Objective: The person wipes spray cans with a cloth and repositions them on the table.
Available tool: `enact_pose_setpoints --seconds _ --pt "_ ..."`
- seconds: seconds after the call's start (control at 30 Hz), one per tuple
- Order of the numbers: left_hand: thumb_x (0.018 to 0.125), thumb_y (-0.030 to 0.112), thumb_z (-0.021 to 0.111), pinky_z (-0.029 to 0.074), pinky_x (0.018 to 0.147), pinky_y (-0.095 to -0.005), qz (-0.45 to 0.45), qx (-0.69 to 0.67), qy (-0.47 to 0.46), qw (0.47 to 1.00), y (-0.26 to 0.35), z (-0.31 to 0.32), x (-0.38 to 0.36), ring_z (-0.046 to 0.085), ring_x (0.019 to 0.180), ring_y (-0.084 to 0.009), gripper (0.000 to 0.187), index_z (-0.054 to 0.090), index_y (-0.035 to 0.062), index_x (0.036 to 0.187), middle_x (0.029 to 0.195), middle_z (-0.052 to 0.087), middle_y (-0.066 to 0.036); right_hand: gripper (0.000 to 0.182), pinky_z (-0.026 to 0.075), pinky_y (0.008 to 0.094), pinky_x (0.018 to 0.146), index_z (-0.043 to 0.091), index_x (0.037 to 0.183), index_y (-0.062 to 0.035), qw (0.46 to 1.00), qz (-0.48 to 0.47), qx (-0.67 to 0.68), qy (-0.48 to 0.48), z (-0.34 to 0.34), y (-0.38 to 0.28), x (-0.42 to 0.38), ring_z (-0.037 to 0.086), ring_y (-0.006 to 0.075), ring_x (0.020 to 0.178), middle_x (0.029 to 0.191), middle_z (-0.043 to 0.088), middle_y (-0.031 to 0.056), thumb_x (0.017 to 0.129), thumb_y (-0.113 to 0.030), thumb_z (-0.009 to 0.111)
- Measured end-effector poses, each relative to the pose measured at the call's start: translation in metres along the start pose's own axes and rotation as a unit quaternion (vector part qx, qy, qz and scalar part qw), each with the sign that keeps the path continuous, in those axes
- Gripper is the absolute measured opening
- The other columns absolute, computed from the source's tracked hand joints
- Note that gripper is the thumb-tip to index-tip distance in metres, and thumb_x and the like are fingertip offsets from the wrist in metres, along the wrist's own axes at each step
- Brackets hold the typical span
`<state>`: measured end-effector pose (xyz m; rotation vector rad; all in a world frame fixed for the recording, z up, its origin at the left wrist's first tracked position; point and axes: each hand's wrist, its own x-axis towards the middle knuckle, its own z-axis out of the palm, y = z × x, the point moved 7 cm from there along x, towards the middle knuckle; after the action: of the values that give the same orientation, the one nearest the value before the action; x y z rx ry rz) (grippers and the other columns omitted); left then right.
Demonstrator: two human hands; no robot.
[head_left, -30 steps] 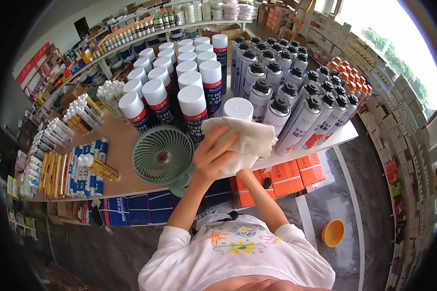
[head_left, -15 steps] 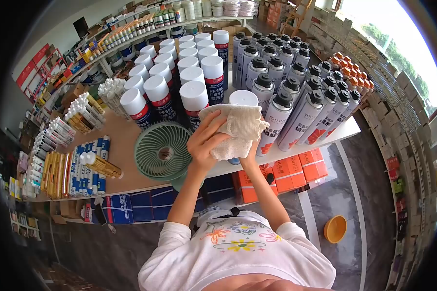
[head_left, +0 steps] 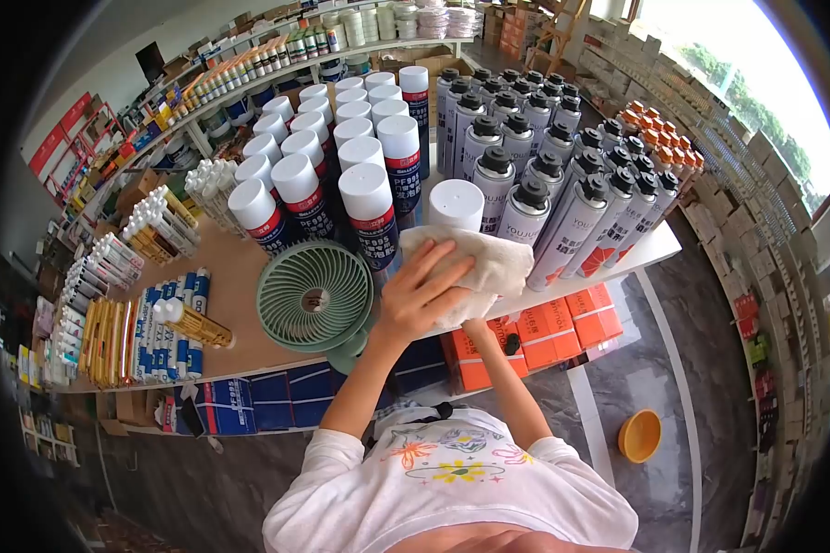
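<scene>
A cream-coloured cloth [head_left: 480, 261] is in my left hand [head_left: 421, 293], whose fingers lie bent across it. The cloth rests against the front of a white-capped can [head_left: 456, 205], covering most of its body. Just under the cloth is my right hand [head_left: 476, 328]; its fingers are hidden, so its hold cannot be made out. Left of the can stands a foam can [head_left: 372, 217] with a white cap and dark blue body. On the right is a grey spray can [head_left: 526, 219] with a black top.
A green fan [head_left: 315, 297] stands left of my hands on the table [head_left: 235, 362]. Several blue and gold tubes [head_left: 194, 323] lie farther left. Orange boxes [head_left: 551, 332] sit below the table edge. A yellow bowl [head_left: 639, 436] is on the floor at right.
Both hands and the cloth have moved slightly down and to the right. The cloth, folded before, now drapes more loosely, and more of the can's white cap shows. My right hand is more hidden.
</scene>
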<state>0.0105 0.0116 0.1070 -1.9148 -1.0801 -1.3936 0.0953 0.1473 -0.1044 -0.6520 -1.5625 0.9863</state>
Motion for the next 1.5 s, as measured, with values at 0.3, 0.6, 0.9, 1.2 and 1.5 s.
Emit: enact_pose_setpoints --seconds 0.3,0.6,0.9,1.2,1.5 --pt "0.072 0.014 0.076 0.055 0.096 -0.0464 -0.026 0.052 0.08 0.995 -0.022 -0.003 -0.008 0.065 0.116 -0.0344 0.011 0.071 0.0108 0.081 0.117 0.071 -0.008 0.062 0.052 0.0378 0.087 0.052 0.124 0.0002 0.999 -0.007 -0.036 -0.002 0.006 -0.017 0.009 0.067 0.0291 0.102 0.11 0.068 0.0178 0.071 -0.008 0.082" --pt "0.076 0.015 0.073 0.049 0.105 -0.0458 0.029 0.089 0.021 0.995 0.015 0.016 -0.008 0.066 0.115 -0.0306 0.008 0.071 0.0137 0.084 0.118 0.071 -0.004 0.07 0.05 0.0368 0.09 0.046 0.131 -0.0008 0.999 -0.024 -0.044 -0.02 0.004 0.024 -0.007 0.066 0.0286 0.101 0.11 0.067 0.0167 0.071 -0.009 0.081" --pt "0.077 0.016 0.075 0.052 0.1 -0.0474 -0.11 0.022 0.15 0.982 -0.026 -0.001 -0.025 0.064 0.116 -0.0366 0.012 0.072 0.01 0.086 0.117 0.071 -0.011 0.069 0.05 0.0364 0.088 0.046 0.128 -0.0014 0.999 0.023 -0.028 -0.008 0.007 -0.024 0.012 0.064 0.025 0.099 0.107 0.066 0.0143 0.069 -0.007 0.082" --pt "0.076 0.015 0.073 0.051 0.103 -0.0472 0.056 0.074 0.015 0.996 0.017 0.018 0.0 0.065 0.116 -0.0333 0.006 0.071 0.0146 0.081 0.118 0.071 -0.004 0.067 0.05 0.0355 0.088 0.047 0.13 -0.0003 0.998 -0.047 -0.029 0.007 0.01 0.03 -0.009 0.065 0.0268 0.098 0.108 0.066 0.0156 0.072 -0.009 0.079" --pt "0.07 0.01 0.08 0.053 0.098 -0.0484 -0.178 0.015 0.199 0.964 -0.045 -0.005 -0.029 0.064 0.115 -0.0418 0.015 0.07 0.0076 0.081 0.113 0.071 -0.019 0.071 0.051 0.0362 0.087 0.046 0.127 -0.0003 0.999 0.014 -0.031 0.01 0.006 -0.038 0.013 0.065 0.0268 0.096 0.104 0.065 0.0167 0.067 -0.01 0.083"
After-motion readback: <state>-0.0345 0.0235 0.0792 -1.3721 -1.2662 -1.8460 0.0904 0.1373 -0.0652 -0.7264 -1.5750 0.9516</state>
